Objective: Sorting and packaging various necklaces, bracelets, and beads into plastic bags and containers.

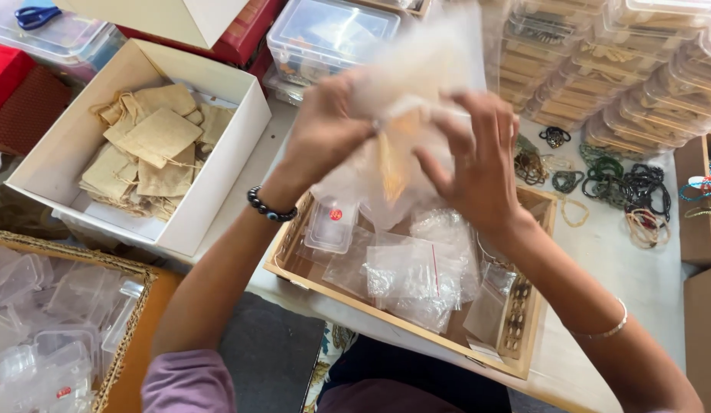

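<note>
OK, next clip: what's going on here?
A person holds a clear plastic bag up with both hands, the left hand and right hand gripping it above a shallow wooden tray of small clear bags and a little plastic case. Something yellowish shows inside the bag, too blurred to identify. A white box of tan cloth pouches sits to the left, and beaded bracelets lie on the table to the right.

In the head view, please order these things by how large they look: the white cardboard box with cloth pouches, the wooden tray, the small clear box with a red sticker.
1. and 2. White cardboard box and wooden tray: they look alike in size, and hands hide part of the tray.
3. Small clear box in the tray, clearly smallest.
</note>
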